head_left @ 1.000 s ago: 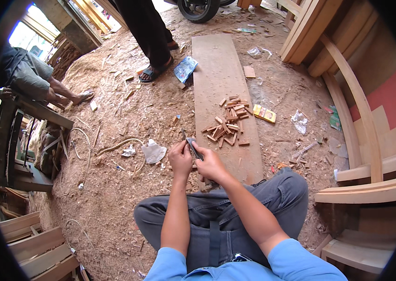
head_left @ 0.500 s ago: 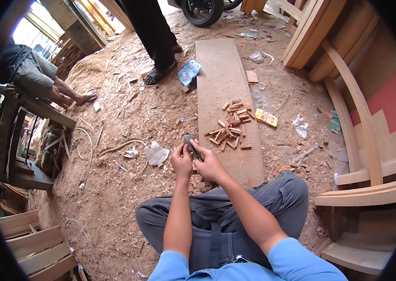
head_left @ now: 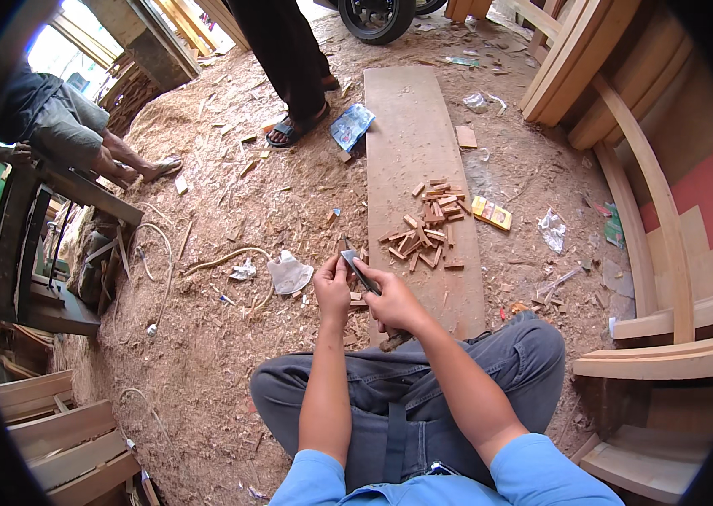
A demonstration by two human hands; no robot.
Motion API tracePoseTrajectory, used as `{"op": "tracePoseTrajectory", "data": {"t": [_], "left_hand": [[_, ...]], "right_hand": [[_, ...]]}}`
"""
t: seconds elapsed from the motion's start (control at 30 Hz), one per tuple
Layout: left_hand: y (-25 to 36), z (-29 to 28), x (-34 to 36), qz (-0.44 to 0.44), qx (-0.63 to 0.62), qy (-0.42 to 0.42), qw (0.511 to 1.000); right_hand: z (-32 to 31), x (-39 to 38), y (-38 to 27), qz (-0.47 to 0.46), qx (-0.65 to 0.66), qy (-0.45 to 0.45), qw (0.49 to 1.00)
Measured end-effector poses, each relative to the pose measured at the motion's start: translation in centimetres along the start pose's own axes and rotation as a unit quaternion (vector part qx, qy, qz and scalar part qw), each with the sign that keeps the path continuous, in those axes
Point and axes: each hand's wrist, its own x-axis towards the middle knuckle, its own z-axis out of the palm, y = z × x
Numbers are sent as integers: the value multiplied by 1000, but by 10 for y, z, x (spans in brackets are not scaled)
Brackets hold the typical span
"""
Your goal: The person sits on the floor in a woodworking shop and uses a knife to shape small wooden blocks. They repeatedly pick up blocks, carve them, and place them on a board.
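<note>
My right hand (head_left: 395, 304) is wrapped round a knife-like tool (head_left: 360, 266) with a broad dark grey blade; a brown handle end pokes out below the fist. The blade slants up and leftward to the fingertips of my left hand (head_left: 333, 288). Those fingers are pinched together on a small wood piece (head_left: 342, 244), mostly hidden by the fingers and blade. Just beyond my hands, a loose heap of small reddish-brown wood pieces (head_left: 434, 228) lies on a long wooden board (head_left: 407, 118). A few more pieces lie beside my hands.
Shavings cover the ground. A yellow packet (head_left: 491, 212) lies right of the board, a blue packet (head_left: 352, 126) left of it. A pale cloth-like scrap (head_left: 290, 273) and a cord (head_left: 226, 258) lie leftward. Wooden frames (head_left: 668, 211) lean at right. Two people are farther off; a motorbike wheel (head_left: 377, 17) stands behind.
The blade has tilted, so its bright flat face shows more, and the handle end has come into sight below my right hand. The whole view has shifted slightly.
</note>
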Motion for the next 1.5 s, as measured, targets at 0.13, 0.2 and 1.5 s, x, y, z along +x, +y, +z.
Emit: {"op": "tracePoseTrajectory", "data": {"t": [0.13, 0.2, 1.5], "left_hand": [[0, 12, -18, -2, 72, -108, 992], [-1, 18, -28, -64, 33, -139, 988], [-9, 8, -5, -112, -167, -182, 963]], "right_hand": [[-26, 12, -9, -130, 28, 193, 972], [-53, 14, -17, -77, 109, 294, 946], [-29, -47, -9, -20, -43, 6, 999]]}}
